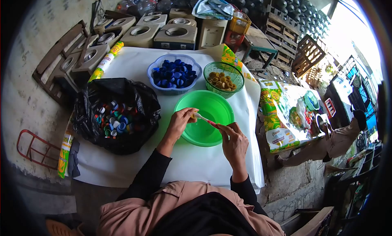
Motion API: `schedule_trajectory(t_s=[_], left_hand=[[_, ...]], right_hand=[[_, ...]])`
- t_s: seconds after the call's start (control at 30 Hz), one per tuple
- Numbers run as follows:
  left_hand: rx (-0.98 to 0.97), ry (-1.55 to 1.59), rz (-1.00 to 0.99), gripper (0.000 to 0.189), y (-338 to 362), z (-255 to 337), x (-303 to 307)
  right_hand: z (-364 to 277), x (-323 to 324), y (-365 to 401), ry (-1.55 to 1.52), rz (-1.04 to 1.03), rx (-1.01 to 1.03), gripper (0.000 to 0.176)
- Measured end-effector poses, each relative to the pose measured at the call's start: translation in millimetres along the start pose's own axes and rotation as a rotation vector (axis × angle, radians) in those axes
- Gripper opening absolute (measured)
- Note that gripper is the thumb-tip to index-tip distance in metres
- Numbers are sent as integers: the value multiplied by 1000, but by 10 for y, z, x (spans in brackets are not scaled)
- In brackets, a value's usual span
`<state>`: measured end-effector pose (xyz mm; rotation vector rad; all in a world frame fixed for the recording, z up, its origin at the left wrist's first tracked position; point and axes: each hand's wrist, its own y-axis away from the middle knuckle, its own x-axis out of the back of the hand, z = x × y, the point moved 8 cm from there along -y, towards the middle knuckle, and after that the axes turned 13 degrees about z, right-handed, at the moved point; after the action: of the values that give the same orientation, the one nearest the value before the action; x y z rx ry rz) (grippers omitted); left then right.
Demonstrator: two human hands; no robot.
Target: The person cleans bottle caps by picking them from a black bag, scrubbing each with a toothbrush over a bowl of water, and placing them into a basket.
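Over the bright green basin [196,134], my left hand [178,123] pinches a small yellowish bottle cap [192,118]. My right hand [234,143] grips a toothbrush [205,119] with a white and pink handle, its head against the cap. Behind the basin stand a blue scalloped bowl [152,85] of dark blue caps [174,73] and a green mesh basket [209,85] of yellowish caps [221,81]. To the left, an open black plastic bag [141,99] holds mixed coloured caps [116,121]. The basin's contents, if any, I cannot make out.
White sheeting [134,166] covers the table. Beige casings with round openings [175,39] line its far side. On the right, another person [339,142] is beside a second covered table [277,131] with a green basket [311,100]. Wooden pallets [281,33] stand farther back.
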<state>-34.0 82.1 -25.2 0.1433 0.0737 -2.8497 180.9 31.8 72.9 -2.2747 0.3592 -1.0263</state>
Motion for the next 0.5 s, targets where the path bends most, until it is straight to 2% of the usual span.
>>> schedule_trajectory(t_s=[0.1,0.23,0.37,0.5], left_hand=[[-20,-40,59,33,-51,-20,44],[-61,-199,61,33,19,72,9],[-64,-233,121,34,-4,99,51],[-91,-91,138,29,-44,-10,48]], right_hand=[[91,-98,61,-54,-102,-12,14],[44,-34,-1,33,28,68,15],[139,-103,-8,13,-81,-2,15],[220,-191,-78,228,-22,74,21]])
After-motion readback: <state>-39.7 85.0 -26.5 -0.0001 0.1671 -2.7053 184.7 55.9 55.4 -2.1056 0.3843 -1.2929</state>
